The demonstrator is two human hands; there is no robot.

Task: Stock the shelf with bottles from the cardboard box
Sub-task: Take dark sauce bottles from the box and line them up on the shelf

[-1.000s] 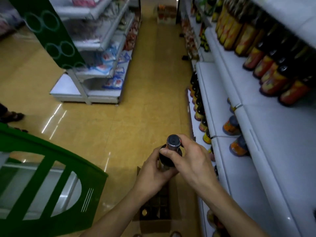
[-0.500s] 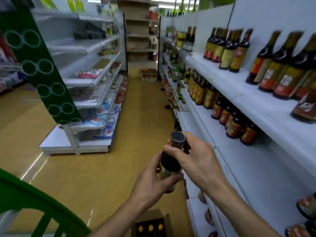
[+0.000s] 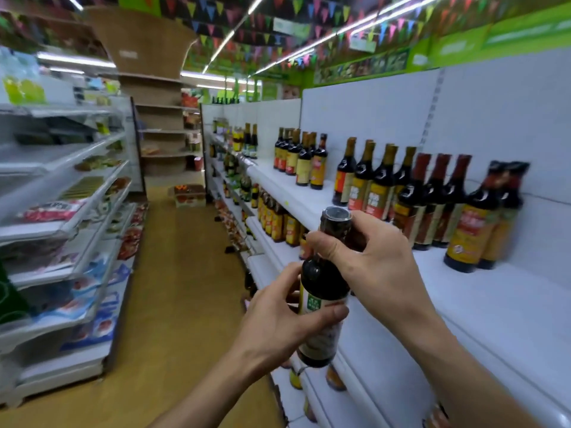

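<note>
The dark bottle (image 3: 321,288), upright in mid-air beside the white shelf (image 3: 500,307), is gripped at its body by the left hand (image 3: 278,322) and neck by the right hand (image 3: 374,267), so placing it beside the standing bottles (image 3: 432,199) seems next.

My left hand (image 3: 275,316) grips bottle (image 3: 321,291) body at label; my right hand (image 3: 374,261) pinches neck under cap. Bottle upright, in air beside white shelf (image 3: 494,310). Row of dark bottles (image 3: 432,199) stands on shelf behind.
</note>
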